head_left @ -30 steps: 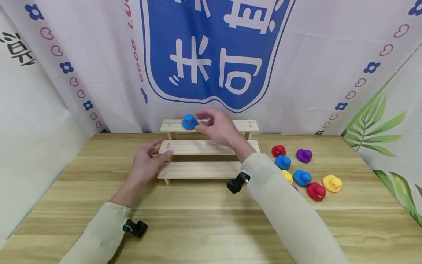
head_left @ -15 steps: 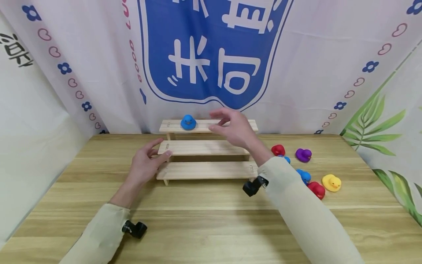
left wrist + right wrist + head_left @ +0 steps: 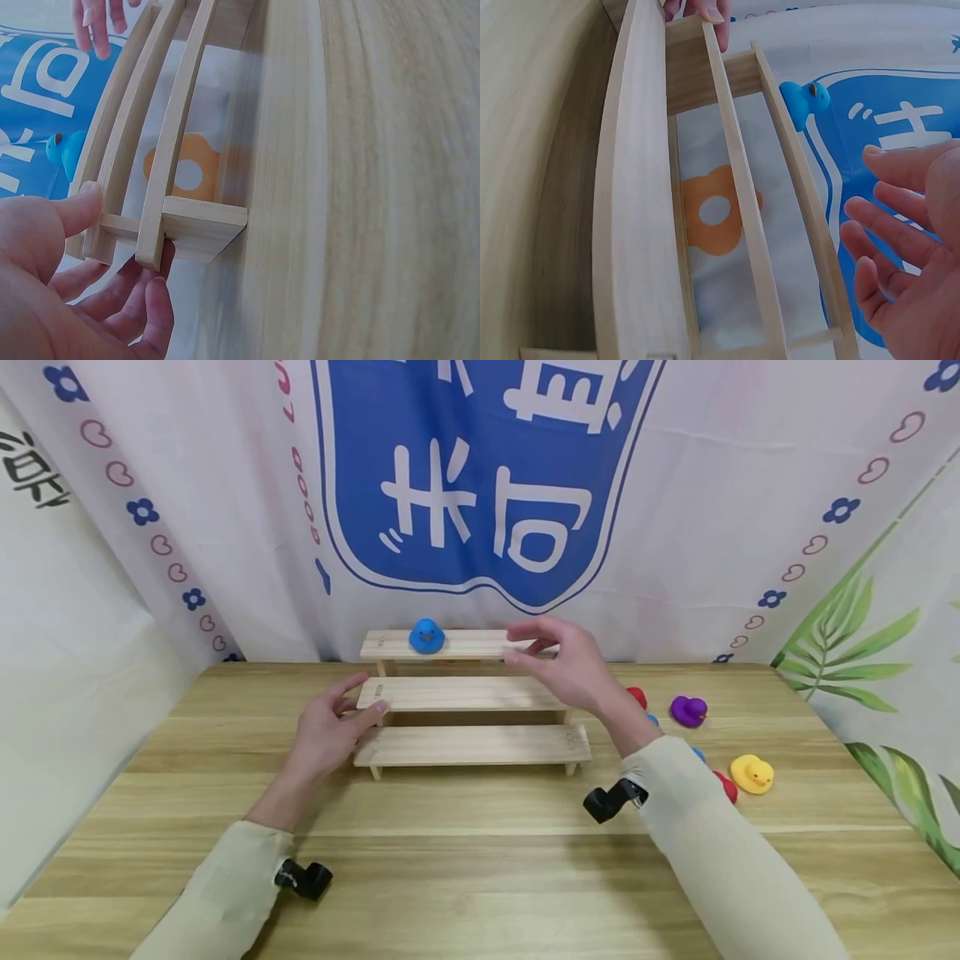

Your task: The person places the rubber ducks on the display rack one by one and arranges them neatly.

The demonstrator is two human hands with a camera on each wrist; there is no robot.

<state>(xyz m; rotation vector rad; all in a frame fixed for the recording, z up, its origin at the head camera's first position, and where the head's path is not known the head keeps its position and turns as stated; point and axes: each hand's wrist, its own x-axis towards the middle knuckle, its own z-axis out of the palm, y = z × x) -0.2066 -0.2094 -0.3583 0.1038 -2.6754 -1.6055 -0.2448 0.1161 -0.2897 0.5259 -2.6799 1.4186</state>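
Note:
A three-step wooden display stand (image 3: 468, 745) stands near the back of the table. One blue rubber duck (image 3: 427, 637) sits upright on the left part of its top step; the right wrist view also has this blue duck (image 3: 798, 103). My left hand (image 3: 328, 727) grips the left end of the middle step, the thumb (image 3: 84, 208) on the board and the fingers around its end. Holding nothing, my right hand (image 3: 568, 664) hovers by the right end of the top step, its fingers loosely bent and apart from the duck.
On the table (image 3: 465, 877) to the right lie a purple duck (image 3: 688, 711), a yellow duck (image 3: 752, 774) and red and blue ducks partly hidden behind the right forearm. A printed curtain (image 3: 675, 568) hangs close behind the stand.
My right hand has let go of the blue duck on the top step and moved away to the right. The left hand stays on the stand.

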